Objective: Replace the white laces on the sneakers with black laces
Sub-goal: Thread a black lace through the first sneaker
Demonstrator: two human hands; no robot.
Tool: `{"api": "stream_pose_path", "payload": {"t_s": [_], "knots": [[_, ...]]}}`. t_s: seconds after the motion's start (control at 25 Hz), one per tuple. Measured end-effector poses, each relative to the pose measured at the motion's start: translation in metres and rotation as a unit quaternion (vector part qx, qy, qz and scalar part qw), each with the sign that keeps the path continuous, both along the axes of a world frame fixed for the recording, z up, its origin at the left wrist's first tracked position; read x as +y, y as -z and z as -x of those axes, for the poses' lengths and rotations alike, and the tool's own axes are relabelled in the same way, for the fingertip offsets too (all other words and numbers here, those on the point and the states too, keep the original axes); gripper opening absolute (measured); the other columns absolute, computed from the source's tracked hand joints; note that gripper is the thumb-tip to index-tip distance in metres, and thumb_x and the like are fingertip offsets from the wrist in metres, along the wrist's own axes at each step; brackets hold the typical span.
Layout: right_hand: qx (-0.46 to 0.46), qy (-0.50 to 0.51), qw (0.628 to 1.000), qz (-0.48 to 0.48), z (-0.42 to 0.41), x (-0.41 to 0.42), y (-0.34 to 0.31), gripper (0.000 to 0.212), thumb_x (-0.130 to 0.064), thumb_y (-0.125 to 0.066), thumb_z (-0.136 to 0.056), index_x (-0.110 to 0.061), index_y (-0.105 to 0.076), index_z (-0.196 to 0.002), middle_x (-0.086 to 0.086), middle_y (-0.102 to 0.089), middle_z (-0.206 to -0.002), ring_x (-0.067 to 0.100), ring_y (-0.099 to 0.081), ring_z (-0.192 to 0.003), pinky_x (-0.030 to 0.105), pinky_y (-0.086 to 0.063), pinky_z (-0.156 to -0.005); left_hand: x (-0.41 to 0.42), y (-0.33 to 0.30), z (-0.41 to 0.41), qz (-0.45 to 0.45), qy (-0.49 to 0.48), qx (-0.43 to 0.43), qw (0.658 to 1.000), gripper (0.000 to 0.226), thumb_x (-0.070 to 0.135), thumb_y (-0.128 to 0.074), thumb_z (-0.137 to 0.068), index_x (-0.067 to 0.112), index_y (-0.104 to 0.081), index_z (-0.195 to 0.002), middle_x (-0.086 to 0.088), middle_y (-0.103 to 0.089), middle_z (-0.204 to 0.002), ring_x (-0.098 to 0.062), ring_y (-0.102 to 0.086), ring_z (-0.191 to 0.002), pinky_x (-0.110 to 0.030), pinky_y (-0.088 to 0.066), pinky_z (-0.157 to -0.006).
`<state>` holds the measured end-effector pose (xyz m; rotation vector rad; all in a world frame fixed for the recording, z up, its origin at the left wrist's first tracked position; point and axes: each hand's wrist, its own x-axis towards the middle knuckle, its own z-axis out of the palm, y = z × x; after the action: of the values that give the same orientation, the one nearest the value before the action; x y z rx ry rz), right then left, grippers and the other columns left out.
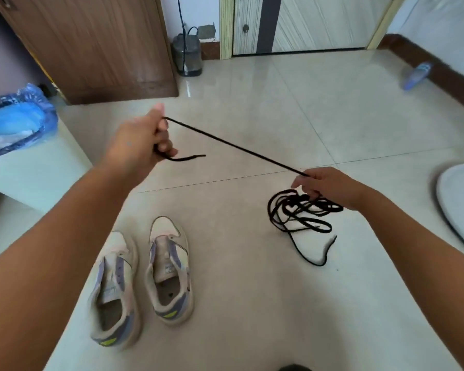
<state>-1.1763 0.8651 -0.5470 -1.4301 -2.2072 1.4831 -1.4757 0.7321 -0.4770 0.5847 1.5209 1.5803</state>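
Tiled floor (252, 303) lying bare beyond the sneakers (142, 279), up to the wooden cabinet (97, 44) and door (300, 22). Sneakers sitting unlaced, side by side. Black lace (233, 147) stretching taut above-right of the sneakers; its remaining coils piling right of them. Left hand (142, 137) raised, fist gripping one lace end; right hand (324, 186) lower, pinching it above the pile.
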Motion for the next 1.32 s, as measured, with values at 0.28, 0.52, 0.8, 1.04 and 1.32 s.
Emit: {"api": "stream_pose_path", "payload": {"t_s": [0.28,0.52,0.8,1.04,1.32], "knots": [[-0.007,0.236,0.959,-0.158,-0.045,0.049,0.015,0.02,-0.012,-0.051,-0.093,-0.006,-0.069,-0.098,0.001,-0.063,-0.096,0.014,-0.054,-0.095,0.001,-0.037,-0.067,-0.033,0.013,0.012,-0.044,-0.089,-0.029,0.995,0.057,0.039,-0.043,-0.098,0.024,-0.047,-0.043,0.009,-0.031,-0.044,-0.009,-0.036,-0.044,-0.018,-0.045,-0.052],[0.018,0.325,0.939,-0.115,-0.052,0.066,0.016,0.024,-0.004,-0.044,-0.092,0.002,-0.064,-0.103,-0.006,-0.062,-0.062,0.013,-0.058,-0.073,0.014,-0.047,-0.074,-0.046,0.018,0.033,-0.056,-0.174,-0.083,0.98,0.049,0.037,-0.042,-0.097,0.024,-0.046,-0.05,0.009,-0.031,-0.045,-0.008,-0.033,-0.041,-0.019,-0.039,-0.048],[-0.025,-0.021,0.982,-0.184,0.051,-0.002,-0.104,0.015,-0.024,-0.061,-0.088,-0.013,-0.071,-0.087,-0.003,-0.05,-0.064,0.003,-0.043,-0.052,0.017,-0.041,-0.054,-0.052,0.021,-0.016,0.174,0.009,0.441,0.881,0.021,0.033,-0.06,-0.09,0.018,-0.064,-0.103,0.004,-0.057,-0.1,-0.016,-0.053,-0.083,-0.027,-0.041,-0.077],[-0.064,-0.239,0.941,-0.23,0.126,-0.068,-0.103,0.017,-0.016,-0.051,-0.087,-0.027,-0.05,-0.099,-0.01,-0.056,-0.086,0.008,-0.053,-0.079,0.021,-0.041,-0.065,-0.035,-0.001,-0.063,0.094,0.201,0.112,0.969,0.038,0.046,-0.042,-0.096,0.015,-0.063,-0.094,-0.002,-0.065,-0.077,-0.01,-0.032,-0.046,-0.018,-0.025,-0.039],[-0.008,-0.022,0.996,-0.089,0.051,0.004,-0.058,0.02,-0.015,-0.044,-0.097,-0.012,-0.064,-0.099,-0.002,-0.048,-0.069,0.013,-0.042,-0.062,0.019,-0.036,-0.055,-0.056,0.028,0.02,0.077,-0.175,-0.027,0.981,0.031,0.029,-0.045,-0.099,0.019,-0.049,-0.069,0.003,-0.033,-0.061,-0.002,-0.024,-0.027,-0.009,-0.016,-0.032]]}}
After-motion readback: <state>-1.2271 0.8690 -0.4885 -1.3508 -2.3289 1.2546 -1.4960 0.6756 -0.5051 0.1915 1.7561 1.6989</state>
